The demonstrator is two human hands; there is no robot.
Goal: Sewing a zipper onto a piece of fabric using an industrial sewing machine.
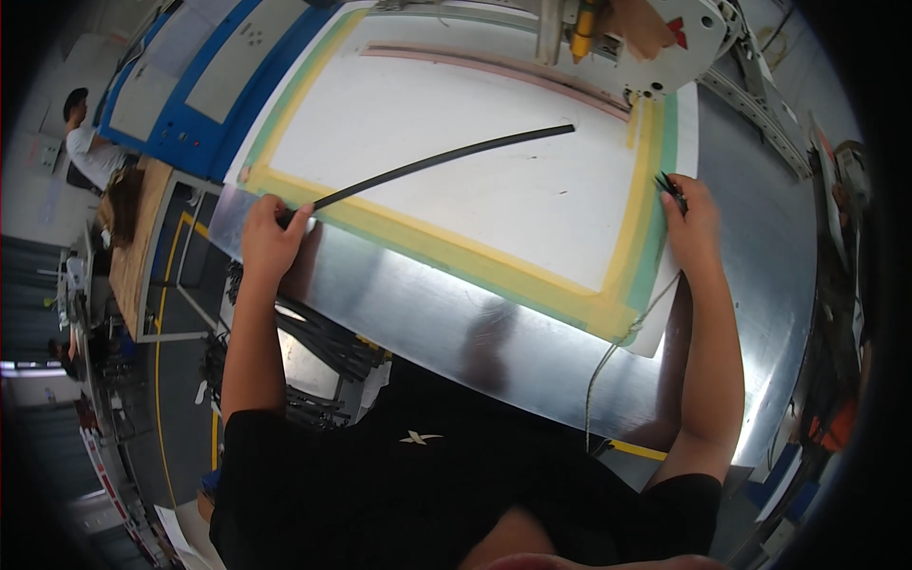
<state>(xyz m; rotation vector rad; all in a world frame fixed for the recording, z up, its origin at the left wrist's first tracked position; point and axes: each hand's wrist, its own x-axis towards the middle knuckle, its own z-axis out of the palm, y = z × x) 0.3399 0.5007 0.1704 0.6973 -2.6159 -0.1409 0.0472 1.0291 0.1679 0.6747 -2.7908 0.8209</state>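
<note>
My left hand point(271, 235) is closed around the near left end of a long black strip point(432, 166). From there the strip bows slightly and reaches to the right over a white sheet point(446, 204) framed with yellow and green tape. Its far end lies free, below the machine head. At the right edge of the taped sheet, my right hand point(693, 223) grips a small black tool with two pointed tips point(671, 190). The tips stand apart, and the fingers cover the rest of it. A thin cord point(608, 356) runs from near my right forearm over the table's front edge.
A machine head point(655, 43) overhangs the far right of the metal table point(427, 294). Along the back lies a pinkish bar point(513, 74). Below the table's left front hang bundled black strips point(328, 347). A blue cabinet point(204, 76) and a seated person point(90, 147) are at the left.
</note>
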